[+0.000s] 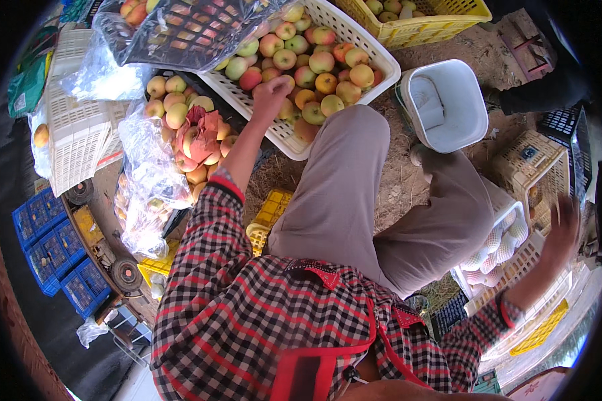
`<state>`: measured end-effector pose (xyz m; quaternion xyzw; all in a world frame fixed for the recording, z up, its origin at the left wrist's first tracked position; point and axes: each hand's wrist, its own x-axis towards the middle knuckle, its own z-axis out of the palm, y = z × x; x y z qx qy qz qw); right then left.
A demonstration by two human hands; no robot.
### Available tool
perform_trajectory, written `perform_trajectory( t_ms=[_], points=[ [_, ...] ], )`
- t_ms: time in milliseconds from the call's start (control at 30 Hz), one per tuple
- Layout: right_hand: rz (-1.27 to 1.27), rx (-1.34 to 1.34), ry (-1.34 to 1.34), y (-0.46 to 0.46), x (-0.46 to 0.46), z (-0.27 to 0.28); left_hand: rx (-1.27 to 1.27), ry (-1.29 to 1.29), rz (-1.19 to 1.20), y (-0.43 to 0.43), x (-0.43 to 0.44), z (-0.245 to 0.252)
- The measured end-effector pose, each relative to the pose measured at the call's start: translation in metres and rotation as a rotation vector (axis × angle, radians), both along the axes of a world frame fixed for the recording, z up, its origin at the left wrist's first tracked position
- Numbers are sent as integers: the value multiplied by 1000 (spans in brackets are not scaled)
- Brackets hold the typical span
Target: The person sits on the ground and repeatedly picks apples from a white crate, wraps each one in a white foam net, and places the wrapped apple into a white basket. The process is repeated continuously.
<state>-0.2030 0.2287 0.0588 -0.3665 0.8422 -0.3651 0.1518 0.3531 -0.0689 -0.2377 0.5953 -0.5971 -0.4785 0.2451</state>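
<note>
My left hand (pixel 272 95) is over a white plastic crate (pixel 392 67) of loose red, green and yellow apples (pixel 321 62). Its fingers curl down among the fruit; whether they grip an apple is hidden. At the far right, my right hand (pixel 562 225) is raised with fingers apart, slightly blurred, and holds nothing. Close to it stands a white basket (pixel 519 210) holding several apples in white foam nets (pixel 496 243). Below my left forearm, more apples (pixel 175 115) lie beside clear plastic film (pixel 153 170) and crumpled red paper (pixel 205 135).
A white bucket (pixel 446 108) stands before my bent leg. Behind it is a yellow crate (pixel 421 25) with apples. A black crate (pixel 190 30) under film leans over the white crate. At left are stacked white crates (pixel 75 120) and blue crates (pixel 55 245). A person's dark-clothed leg (pixel 542 92) is at right.
</note>
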Motion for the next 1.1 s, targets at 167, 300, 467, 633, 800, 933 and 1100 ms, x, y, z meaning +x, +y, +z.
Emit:
perform_trajectory(
  t_ms=[167,300,467,633,800,933,1100],
  points=[
    [204,-402,-926,-170,135,-64,-168,-327,-15,-44,-24,-50],
    [-64,-50,-958,-203,195,-95,-348,-872,-56,-74,-33,-66],
    [237,-170,-827,-204,192,-103,62,-766,171,-91,-32,-78],
    [237,-115,-739,-211,199,-102,-169,-962,129,-86,-38,-89],
    [282,-69,-650,-213,203,-105,-3,-544,174,-79,-38,-71],
    [320,-31,-612,-215,200,-107,317,657,343,-60,-38,-36],
    [364,-41,-593,-216,202,-109,691,1174,219,-37,-42,4]
  ],
)
